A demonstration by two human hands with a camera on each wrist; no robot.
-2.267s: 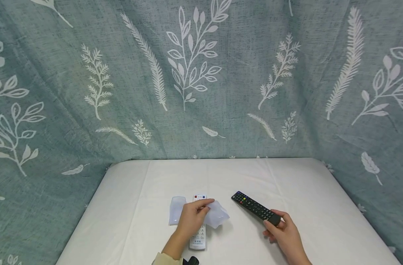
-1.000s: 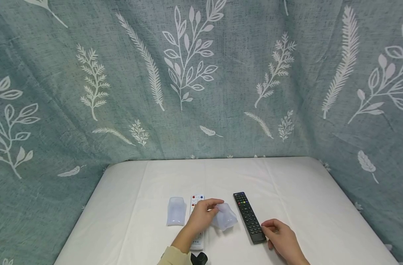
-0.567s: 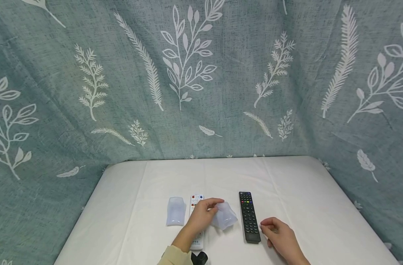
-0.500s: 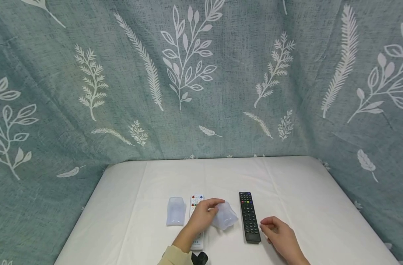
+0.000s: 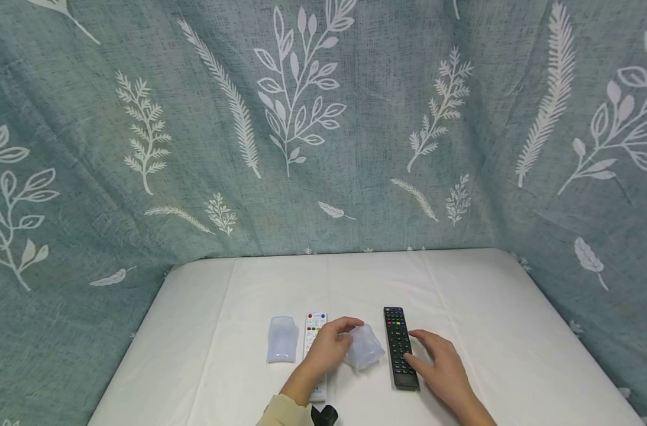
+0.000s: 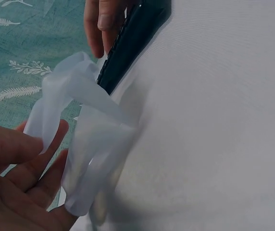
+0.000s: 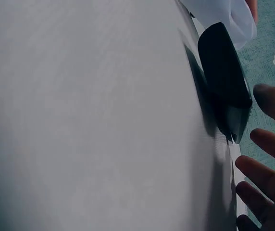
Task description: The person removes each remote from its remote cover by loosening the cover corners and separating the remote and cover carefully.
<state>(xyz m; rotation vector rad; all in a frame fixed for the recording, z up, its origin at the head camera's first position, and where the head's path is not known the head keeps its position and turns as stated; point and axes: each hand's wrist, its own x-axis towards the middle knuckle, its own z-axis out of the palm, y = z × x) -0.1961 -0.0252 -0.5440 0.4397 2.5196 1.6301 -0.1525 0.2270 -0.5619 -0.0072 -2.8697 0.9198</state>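
My left hand [image 5: 324,353] pinches a soft translucent remote cover [image 5: 366,349] between thumb and fingers. In the left wrist view the cover [image 6: 96,144] sags into folds, its upper part looped over. A long black remote control [image 5: 395,334] lies buttons up to the right of the cover. Beside its right edge, my right hand [image 5: 445,370] has its thumb and fingers spread, the thumb overlapping the buttons in the head view. The right wrist view shows the fingers apart near the black remote [image 7: 221,67], holding nothing.
A white remote control [image 5: 315,325] lies partly hidden under my left hand and forearm. Left of it, a second translucent cover [image 5: 283,340] rests flat on the white tablecloth [image 5: 238,296]. A patterned green curtain [image 5: 323,118] stands behind the table.
My right hand held the black remote at a slant, laid it down, straightened it and let go. It has now opened and moved up along it. The left hand shifted slightly right with the cover.
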